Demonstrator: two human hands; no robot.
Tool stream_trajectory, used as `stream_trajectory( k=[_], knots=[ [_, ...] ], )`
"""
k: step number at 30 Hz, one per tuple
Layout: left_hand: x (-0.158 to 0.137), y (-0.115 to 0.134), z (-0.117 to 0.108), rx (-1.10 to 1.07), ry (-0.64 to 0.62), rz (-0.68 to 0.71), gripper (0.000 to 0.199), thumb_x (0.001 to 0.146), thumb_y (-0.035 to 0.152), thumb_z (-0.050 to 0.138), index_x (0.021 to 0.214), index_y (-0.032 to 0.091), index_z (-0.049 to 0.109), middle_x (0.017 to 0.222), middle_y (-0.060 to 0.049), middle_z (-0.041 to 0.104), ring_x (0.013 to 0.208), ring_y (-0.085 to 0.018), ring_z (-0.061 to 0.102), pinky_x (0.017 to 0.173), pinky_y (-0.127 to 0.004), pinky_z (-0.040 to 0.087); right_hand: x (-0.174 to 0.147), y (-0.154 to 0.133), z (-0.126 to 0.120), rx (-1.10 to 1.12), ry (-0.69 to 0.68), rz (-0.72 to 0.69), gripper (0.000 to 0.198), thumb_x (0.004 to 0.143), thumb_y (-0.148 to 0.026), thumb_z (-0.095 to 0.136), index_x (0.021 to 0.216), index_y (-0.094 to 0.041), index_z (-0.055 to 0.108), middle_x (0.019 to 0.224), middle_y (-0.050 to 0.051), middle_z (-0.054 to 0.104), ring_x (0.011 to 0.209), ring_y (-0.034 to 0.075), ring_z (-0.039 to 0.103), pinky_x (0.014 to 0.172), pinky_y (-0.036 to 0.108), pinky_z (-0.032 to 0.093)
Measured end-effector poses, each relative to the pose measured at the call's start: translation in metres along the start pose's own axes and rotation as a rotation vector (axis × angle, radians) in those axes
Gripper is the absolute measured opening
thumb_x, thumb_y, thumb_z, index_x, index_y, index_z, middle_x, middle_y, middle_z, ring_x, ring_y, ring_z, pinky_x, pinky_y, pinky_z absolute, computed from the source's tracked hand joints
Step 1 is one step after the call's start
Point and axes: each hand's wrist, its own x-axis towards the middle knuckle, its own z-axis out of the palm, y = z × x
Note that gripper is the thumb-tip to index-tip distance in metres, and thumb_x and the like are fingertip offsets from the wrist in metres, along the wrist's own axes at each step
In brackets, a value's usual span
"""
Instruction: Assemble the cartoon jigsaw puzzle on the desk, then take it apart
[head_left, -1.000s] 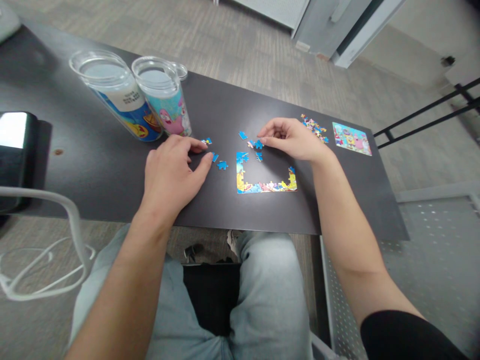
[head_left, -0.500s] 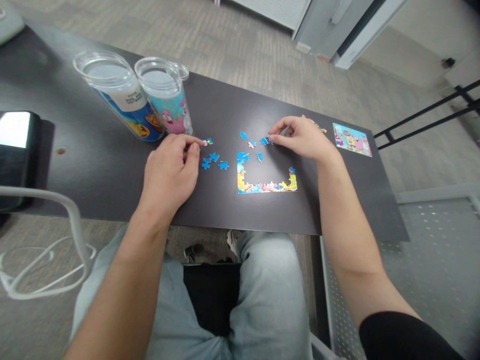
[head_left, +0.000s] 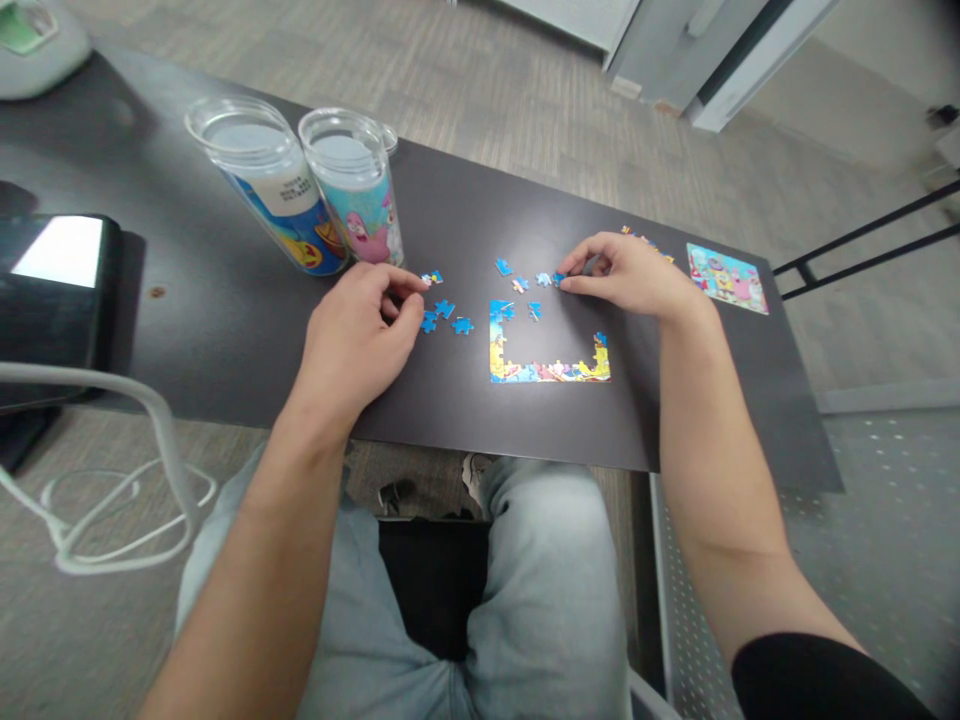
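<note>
A partly joined jigsaw puzzle point(head_left: 551, 374) lies on the dark table, its bottom row and both sides forming a U shape. Above it, my right hand point(head_left: 622, 272) pinches a small blue puzzle piece point(head_left: 559, 280) between thumb and forefinger, at table level. A pale blue piece point(head_left: 543, 280) lies just left of those fingertips. My left hand point(head_left: 367, 335) rests with curled fingers, thumb and forefinger slightly apart, beside a blue-and-yellow piece point(head_left: 432, 279). Several blue pieces point(head_left: 463, 326) lie to the right of its thumb. One loose piece point(head_left: 534, 311) sits inside the puzzle outline.
Two clear-lidded cartoon cups point(head_left: 352, 190) stand behind my left hand. A cartoon picture card point(head_left: 727, 278) lies at the right, with more pieces point(head_left: 645, 243) partly behind my right hand. A black device point(head_left: 67, 300) and a white cable point(head_left: 165, 450) are at the left.
The view has shifted, so the table's things appear farther right. My left fingertips have moved slightly toward me from the blue-and-yellow piece. A pale piece shows beside my right fingertips.
</note>
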Motion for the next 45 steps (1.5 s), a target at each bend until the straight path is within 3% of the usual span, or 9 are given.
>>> stream_trajectory(
  k=[6,11,17,22,26,31,38,42,45],
  knots=[
    [-0.002,0.001,-0.010,0.033,-0.134,0.108,0.030,0.103,0.056,0.089,0.122,0.033,0.091,0.135,-0.007,0.081,0.109,-0.030,0.073,0.111,-0.053,0.065,-0.004,-0.008,-0.002,0.000,-0.041,-0.059,0.017,0.093,-0.041,0.100,0.106,-0.031,0.094,0.112,0.007,0.091,0.085,0.026,0.068,0.085,0.048,0.057],
    [-0.009,0.004,0.003,0.177,-0.076,0.208,0.032,0.107,0.058,0.090,0.132,0.040,0.094,0.147,-0.010,0.077,0.132,-0.039,0.074,0.122,-0.064,0.061,-0.006,-0.024,0.007,0.017,0.008,-0.111,0.017,0.098,-0.041,0.096,0.108,-0.027,0.091,0.111,0.007,0.088,0.088,0.024,0.065,0.088,0.047,0.056],
    [-0.012,0.003,0.012,0.197,-0.042,0.300,0.027,0.114,0.057,0.084,0.134,0.043,0.096,0.150,-0.014,0.076,0.137,-0.044,0.069,0.124,-0.076,0.056,-0.006,-0.043,0.018,0.026,-0.166,-0.161,0.033,0.095,-0.062,0.107,0.100,-0.033,0.092,0.109,0.006,0.088,0.085,0.026,0.065,0.080,0.047,0.053],
    [-0.013,0.005,0.010,0.195,-0.063,0.301,0.026,0.116,0.055,0.080,0.132,0.042,0.096,0.153,-0.013,0.077,0.136,-0.044,0.068,0.126,-0.075,0.053,-0.007,-0.041,0.013,0.050,-0.230,-0.149,0.044,0.093,-0.075,0.108,0.098,-0.033,0.094,0.107,0.007,0.088,0.085,0.026,0.065,0.078,0.048,0.051],
    [-0.012,0.006,0.010,0.189,-0.069,0.278,0.022,0.114,0.054,0.085,0.126,0.039,0.095,0.154,-0.013,0.077,0.140,-0.045,0.067,0.130,-0.076,0.049,-0.008,-0.040,0.014,0.070,-0.202,-0.120,0.046,0.092,-0.074,0.111,0.100,-0.033,0.091,0.100,0.005,0.084,0.082,0.026,0.061,0.077,0.047,0.050],
    [-0.011,0.009,0.010,0.165,-0.088,0.280,0.017,0.114,0.047,0.086,0.124,0.034,0.091,0.147,-0.012,0.079,0.144,-0.044,0.068,0.129,-0.070,0.049,-0.005,-0.059,0.040,0.074,-0.129,-0.273,0.040,0.102,-0.069,0.103,0.111,-0.031,0.092,0.109,0.006,0.081,0.088,0.026,0.063,0.085,0.045,0.052],
    [-0.010,0.018,0.008,0.164,-0.132,0.308,0.013,0.113,0.037,0.080,0.124,0.033,0.085,0.142,-0.010,0.082,0.141,-0.042,0.069,0.126,-0.064,0.049,-0.004,-0.091,0.072,0.043,-0.236,-0.425,0.028,0.113,-0.060,0.092,0.110,-0.032,0.090,0.112,0.008,0.077,0.097,0.030,0.064,0.089,0.046,0.053],
    [-0.010,0.018,0.006,0.145,-0.132,0.289,0.039,0.107,0.046,0.090,0.142,0.034,0.081,0.147,-0.010,0.081,0.140,-0.042,0.069,0.124,-0.061,0.051,-0.005,-0.087,0.061,0.036,-0.213,-0.393,0.022,0.112,-0.053,0.090,0.106,-0.032,0.088,0.113,0.007,0.078,0.097,0.030,0.066,0.093,0.048,0.055],
    [-0.011,0.017,0.006,0.149,-0.170,0.339,0.038,0.106,0.049,0.092,0.141,0.036,0.085,0.149,-0.011,0.080,0.142,-0.043,0.068,0.127,-0.065,0.051,-0.007,-0.075,0.042,0.003,-0.151,-0.300,0.019,0.108,-0.048,0.092,0.101,-0.032,0.087,0.114,0.008,0.079,0.099,0.031,0.068,0.096,0.050,0.058]
  ],
)
